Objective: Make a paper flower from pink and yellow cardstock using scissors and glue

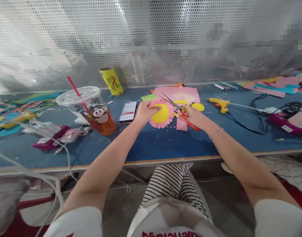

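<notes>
My left hand [144,113] is closed on a paper flower [161,114], a yellow round center with a fringed pink rim, pinching it at its left side. In my right hand [189,116] is a pair of scissors [187,121] with red handles. Their blades point up and left, over the flower's upper right edge; whether they touch the paper I cannot tell. Yellow paper circles [198,107] lie just beyond my right hand. Pink paper sheets [190,92] are spread behind both hands, and a small pink piece [181,125] lies below the scissors.
To the left stand a large plastic drink cup [98,115] with a red straw and a yellow can [112,82]. A phone [128,112] lies beside my left hand. Rightward are a yellow glue gun [221,104], its black cord and a purple box [286,125]. White cables [24,168] cross the left edge.
</notes>
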A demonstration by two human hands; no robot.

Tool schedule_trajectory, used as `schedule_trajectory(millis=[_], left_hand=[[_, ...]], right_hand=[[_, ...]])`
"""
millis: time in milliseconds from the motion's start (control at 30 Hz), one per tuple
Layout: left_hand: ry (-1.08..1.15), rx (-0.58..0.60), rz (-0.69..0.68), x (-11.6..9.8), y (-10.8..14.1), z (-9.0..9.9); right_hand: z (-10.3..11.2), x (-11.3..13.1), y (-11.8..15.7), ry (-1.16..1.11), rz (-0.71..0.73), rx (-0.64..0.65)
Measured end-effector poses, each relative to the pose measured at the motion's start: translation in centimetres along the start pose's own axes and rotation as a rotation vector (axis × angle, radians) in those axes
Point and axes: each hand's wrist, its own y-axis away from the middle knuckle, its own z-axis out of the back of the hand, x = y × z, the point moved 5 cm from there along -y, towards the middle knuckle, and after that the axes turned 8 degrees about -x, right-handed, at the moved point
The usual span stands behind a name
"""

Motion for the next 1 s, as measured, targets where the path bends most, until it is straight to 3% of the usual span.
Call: schedule_trajectory(millis=[200, 767, 1000], left_hand=[[-0.024, 0.005, -0.101, -0.1, -0.2, 0.0], [0.008, 0.029, -0.082, 0.2, -0.4, 0.1], [0.074, 0.073, -0.001, 1.0, -0.8, 0.0]], right_hand=[[0.1, -0.1, -0.3, -0.014, 0.005, 0.034], [1.1, -0.3, -0.8, 0.026, -0.044, 0.061], [0.9, -0.6, -0.9, 0.032, -0.044, 0.063]])
